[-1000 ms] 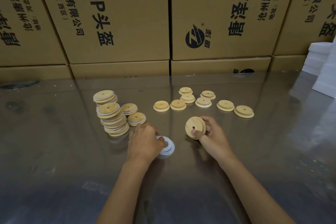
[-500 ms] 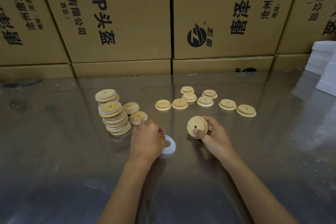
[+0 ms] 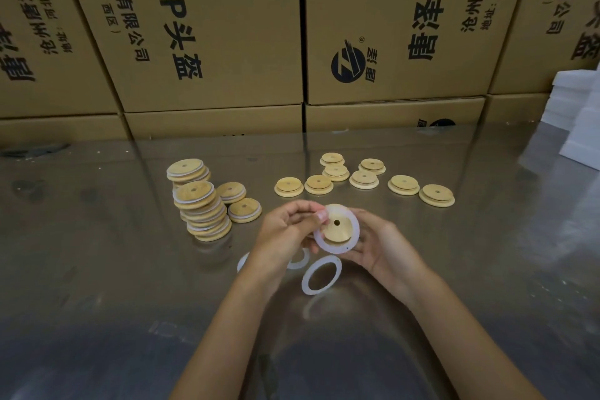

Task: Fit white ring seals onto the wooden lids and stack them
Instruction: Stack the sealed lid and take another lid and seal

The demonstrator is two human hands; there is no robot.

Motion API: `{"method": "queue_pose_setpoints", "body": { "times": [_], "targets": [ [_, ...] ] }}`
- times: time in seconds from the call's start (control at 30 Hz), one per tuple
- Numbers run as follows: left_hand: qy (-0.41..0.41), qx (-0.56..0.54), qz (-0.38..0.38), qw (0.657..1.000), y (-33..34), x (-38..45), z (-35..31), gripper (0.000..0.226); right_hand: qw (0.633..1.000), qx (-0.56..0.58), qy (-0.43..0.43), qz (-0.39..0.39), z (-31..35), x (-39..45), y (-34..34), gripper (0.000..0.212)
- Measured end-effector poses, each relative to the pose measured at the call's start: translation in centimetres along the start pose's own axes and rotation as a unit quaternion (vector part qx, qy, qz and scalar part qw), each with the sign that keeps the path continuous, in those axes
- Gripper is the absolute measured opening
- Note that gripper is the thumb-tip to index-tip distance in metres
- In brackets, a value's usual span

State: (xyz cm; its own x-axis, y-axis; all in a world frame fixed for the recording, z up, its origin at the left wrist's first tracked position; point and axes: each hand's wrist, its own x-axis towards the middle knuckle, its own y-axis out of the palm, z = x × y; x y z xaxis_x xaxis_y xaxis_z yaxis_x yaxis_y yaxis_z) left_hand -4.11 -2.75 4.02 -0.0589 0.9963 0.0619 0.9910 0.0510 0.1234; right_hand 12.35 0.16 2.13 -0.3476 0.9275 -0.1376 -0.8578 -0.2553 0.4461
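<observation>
At frame centre, the right hand (image 3: pixel 380 243) is cradling a wooden lid (image 3: pixel 336 228) tilted toward the camera, so the left hand (image 3: pixel 285 234), its grip pinching the white ring seal (image 3: pixel 352 230), is stretching it around the lid's step. 8 bare lids (image 3: pixel 436 195) are waiting on the bench (image 3: pixel 97 269).

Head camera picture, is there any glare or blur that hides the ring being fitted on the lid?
Head view: the shiny table mirrors the cardboard boxes and the loose ring; wide-angle bending tilts the boxes; the ring on the held lid stays clear, edges slightly soft.
</observation>
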Motion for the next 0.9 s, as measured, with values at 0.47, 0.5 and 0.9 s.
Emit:
{"method": "queue_pose_setpoints", "body": {
  "times": [0.47, 0.5, 0.9],
  "targets": [
    [0.053, 0.082, -0.129, 0.987, 0.20, 0.55, 0.86, 0.004, 0.992, -0.098, 0.005, 0.077, -0.60, -0.50, 0.49, 0.029],
    [0.053, 0.083, -0.130, 0.987, 0.20, 0.56, 0.85, 0.003, 0.992, -0.101, 0.003, 0.077, -0.62, -0.49, 0.45, 0.029],
    [0.043, 0.134, -0.071, 0.987, -0.29, 0.47, 0.67, 0.023, 0.994, -0.104, -0.024, 0.025, -0.68, -0.28, 0.15, 0.022]
  ]
}}
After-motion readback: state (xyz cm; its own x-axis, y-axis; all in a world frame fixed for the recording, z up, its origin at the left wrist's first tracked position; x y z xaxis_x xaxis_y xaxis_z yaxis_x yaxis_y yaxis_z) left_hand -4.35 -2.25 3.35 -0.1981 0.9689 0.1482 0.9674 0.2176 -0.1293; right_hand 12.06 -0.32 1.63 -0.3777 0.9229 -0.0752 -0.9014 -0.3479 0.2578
